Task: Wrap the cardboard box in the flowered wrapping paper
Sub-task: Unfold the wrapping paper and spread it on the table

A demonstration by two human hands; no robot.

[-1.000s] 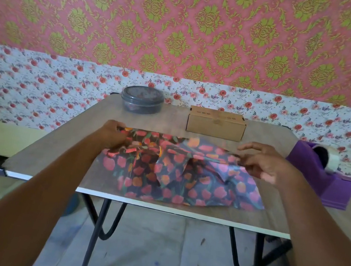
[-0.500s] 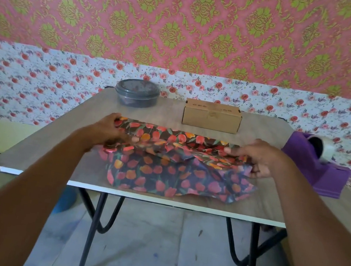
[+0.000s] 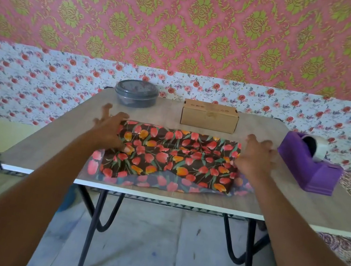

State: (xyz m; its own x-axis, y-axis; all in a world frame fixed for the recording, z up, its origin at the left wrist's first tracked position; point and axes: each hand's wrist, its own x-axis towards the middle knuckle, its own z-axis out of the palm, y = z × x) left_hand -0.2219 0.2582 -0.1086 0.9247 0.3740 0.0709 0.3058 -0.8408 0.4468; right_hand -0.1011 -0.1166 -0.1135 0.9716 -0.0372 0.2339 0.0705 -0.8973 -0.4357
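The flowered wrapping paper (image 3: 172, 158), dark with red and orange tulips, lies folded over itself on the near half of the wooden table (image 3: 51, 149). My left hand (image 3: 109, 131) rests on its left end with fingers spread, thumb pressing the paper. My right hand (image 3: 255, 156) lies on its right end, fingers straight and pointing away. The cardboard box (image 3: 209, 116) stands bare behind the paper, near the table's far edge, untouched.
A grey round lidded container (image 3: 136, 93) sits at the back left of the table. A purple tape dispenser (image 3: 309, 162) with a roll of clear tape stands at the right. The table's near edge runs just below the paper.
The crumpled paper has been spread and flattened into a wide folded rectangle. Both hands let go of its edges and moved apart to its two ends, fingers now straight.
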